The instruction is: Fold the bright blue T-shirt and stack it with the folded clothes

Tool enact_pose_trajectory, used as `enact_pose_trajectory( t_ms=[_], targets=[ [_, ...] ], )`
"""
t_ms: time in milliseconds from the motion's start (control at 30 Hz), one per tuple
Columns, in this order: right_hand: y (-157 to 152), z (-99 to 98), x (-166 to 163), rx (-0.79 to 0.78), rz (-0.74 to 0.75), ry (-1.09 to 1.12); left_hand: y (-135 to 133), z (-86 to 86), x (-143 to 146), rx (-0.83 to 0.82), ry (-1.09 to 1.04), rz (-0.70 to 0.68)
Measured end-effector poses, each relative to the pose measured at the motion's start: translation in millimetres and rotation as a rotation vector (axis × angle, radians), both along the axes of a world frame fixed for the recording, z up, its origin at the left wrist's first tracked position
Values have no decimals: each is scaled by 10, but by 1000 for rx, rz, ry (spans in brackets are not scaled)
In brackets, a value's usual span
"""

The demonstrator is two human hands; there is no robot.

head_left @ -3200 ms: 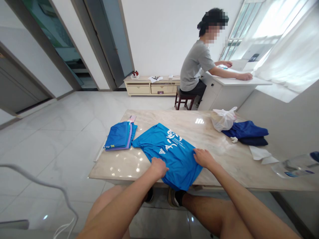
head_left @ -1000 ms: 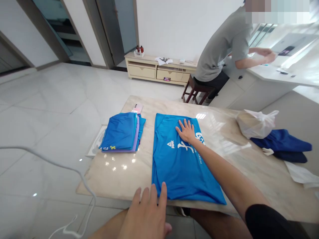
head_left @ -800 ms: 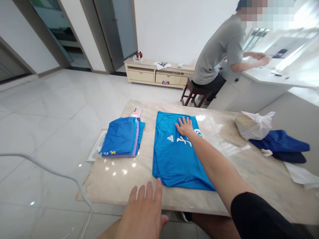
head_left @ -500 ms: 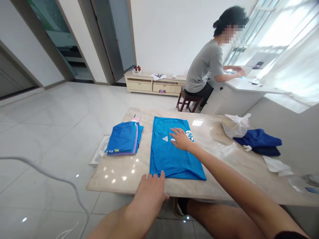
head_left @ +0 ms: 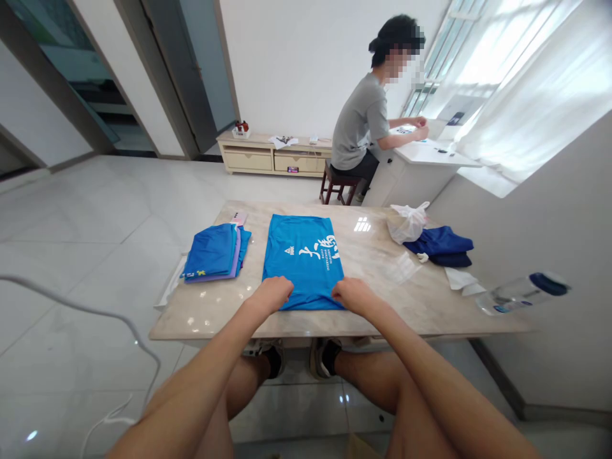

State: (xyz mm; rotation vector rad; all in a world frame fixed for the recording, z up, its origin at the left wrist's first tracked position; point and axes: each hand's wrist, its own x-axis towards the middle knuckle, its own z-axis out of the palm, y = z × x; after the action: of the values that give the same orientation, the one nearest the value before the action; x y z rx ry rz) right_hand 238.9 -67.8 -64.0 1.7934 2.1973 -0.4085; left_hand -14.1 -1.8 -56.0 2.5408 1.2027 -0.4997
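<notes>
Blue shirt (head_left: 303,255) lies on the table (head_left: 430,306), left hand (head_left: 273,293) and right hand (head_left: 356,296) pinching its sides, each grip closed.

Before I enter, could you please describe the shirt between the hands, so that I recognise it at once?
On the marbled table, find the stacked clothes at left. To their right, a bright blue shirt lies, the left hand and right hand at its sides. Unlike those clothes, it shows large white lettering.

Blue shirt (head_left: 306,274) partly hidden by left grip (head_left: 272,293), right grip (head_left: 354,295); cable (head_left: 95,311) cut off.
</notes>
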Motion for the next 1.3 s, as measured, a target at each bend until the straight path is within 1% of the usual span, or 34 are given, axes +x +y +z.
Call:
enact_pose_trajectory(
  t_ms=[133,233,333,433,567,667,767,900,1033,1200,1300],
  targets=[
    [10,-203,22,26,24,39,9,-202,75,23,10,-26],
    [21,-362,97,54,74,52,8,-358,41,29,35,-13],
    [5,-501,180,44,135,68,36,-484,-57,-33,56,-19],
    [-20,-596,244,-8,143,77,90,-568,-163,-113,38,-47],
    [-19,-629,287,-64,131,99,156,-618,-254,-145,46,-33],
    [-7,-622,306,-80,106,100,183,-619,-284,-152,66,-22],
    [-19,-620,313,-86,69,52,199,-606,-300,-156,64,-23],
    [-58,-612,313,-60,61,12,211,-598,-325,-127,48,-15],
    [-83,-622,350,-43,42,9,226,-636,-357,-106,49,3],
    [-96,-706,397,7,56,27,256,-729,-398,-69,11,8],
    [-95,-754,424,28,29,49,264,-746,-402,-53,-13,4]
  ],
)
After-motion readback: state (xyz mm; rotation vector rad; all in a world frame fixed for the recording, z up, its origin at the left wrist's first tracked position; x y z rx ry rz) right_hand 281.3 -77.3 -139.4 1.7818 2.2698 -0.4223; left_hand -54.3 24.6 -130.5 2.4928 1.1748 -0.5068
